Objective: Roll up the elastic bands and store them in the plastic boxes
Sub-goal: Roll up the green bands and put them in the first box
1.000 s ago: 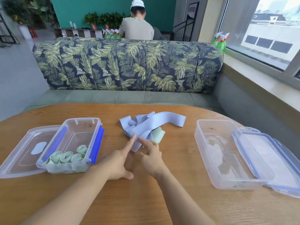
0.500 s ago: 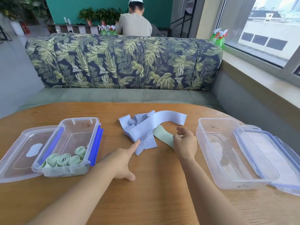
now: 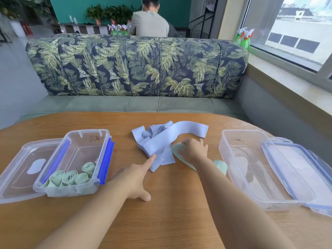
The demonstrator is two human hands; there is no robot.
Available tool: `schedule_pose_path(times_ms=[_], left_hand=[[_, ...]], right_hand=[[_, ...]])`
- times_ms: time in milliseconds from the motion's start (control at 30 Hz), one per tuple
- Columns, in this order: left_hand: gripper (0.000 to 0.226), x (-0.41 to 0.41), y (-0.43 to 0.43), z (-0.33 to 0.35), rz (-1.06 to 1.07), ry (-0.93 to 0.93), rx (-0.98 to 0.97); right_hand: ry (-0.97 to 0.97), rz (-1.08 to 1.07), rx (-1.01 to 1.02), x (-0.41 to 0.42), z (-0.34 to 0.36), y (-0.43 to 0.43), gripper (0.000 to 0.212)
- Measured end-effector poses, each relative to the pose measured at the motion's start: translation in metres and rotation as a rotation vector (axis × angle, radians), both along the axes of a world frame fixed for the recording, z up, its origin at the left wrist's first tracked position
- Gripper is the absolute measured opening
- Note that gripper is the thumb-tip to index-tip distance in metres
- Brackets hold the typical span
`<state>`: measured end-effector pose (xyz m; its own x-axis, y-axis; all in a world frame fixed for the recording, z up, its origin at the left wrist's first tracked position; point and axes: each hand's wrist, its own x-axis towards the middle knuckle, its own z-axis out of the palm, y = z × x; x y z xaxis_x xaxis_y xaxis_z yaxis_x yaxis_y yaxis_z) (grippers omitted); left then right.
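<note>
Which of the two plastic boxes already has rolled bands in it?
The left box, with bright blue clips: four green rolls lie inside. The right box holds no rolls.

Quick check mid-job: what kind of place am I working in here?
Probably a café or lounge-type seating area, not a workshop: a wooden table faces a leaf-print booth sofa, another person sits beyond it, and potted plants stand further back.

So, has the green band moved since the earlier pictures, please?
Yes. The right hand has drawn the green band out from under the blue pile, rightward toward the right box.
</note>
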<state>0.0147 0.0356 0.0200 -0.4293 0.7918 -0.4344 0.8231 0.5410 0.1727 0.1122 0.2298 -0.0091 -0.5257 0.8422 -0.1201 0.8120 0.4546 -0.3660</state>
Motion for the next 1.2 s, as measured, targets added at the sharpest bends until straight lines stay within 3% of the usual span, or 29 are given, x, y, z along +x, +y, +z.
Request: schedule_pose_path(times_ms=[67,133,300,433,567,633,733,933,1067,1200], left_hand=[[0.126,0.0,-0.001,0.0,0.01,-0.004,0.019],[0.128,0.0,-0.002,0.0,0.013,-0.013,0.04],[0.134,0.002,-0.011,-0.003,0.052,-0.069,0.101],[0.132,0.011,-0.02,-0.007,0.147,-0.151,0.211],[0.102,0.028,-0.013,-0.001,0.329,-0.329,0.556],[0.073,0.039,-0.001,0.019,0.439,-0.59,0.731],[0.039,0.057,0.016,0.056,0.558,-0.965,0.791],[0.014,0.068,0.031,0.074,0.8,-1.061,0.882],[0.014,0.075,0.03,0.084,0.812,-1.172,0.948],[0.012,0.077,0.029,0.106,0.777,-1.331,1.039]], right_hand=[[0.063,-0.077,-0.015,0.009,-0.002,-0.003,0.024],[0.224,-0.148,-0.118,0.017,0.0,-0.007,0.025],[0.89,-0.283,-0.509,0.04,0.037,-0.029,0.008],[1.062,-0.212,-0.619,0.054,0.061,-0.04,0.011],[1.042,-0.055,-0.643,0.065,0.069,-0.046,0.019],[1.045,0.001,-0.66,0.069,0.071,-0.049,0.02],[1.035,0.091,-0.709,0.073,0.075,-0.058,0.02],[1.018,0.142,-0.7,0.082,0.076,-0.071,0.033],[0.997,0.115,-0.717,0.091,0.071,-0.073,0.038],[0.827,0.159,-0.688,0.101,0.062,-0.077,0.038]])
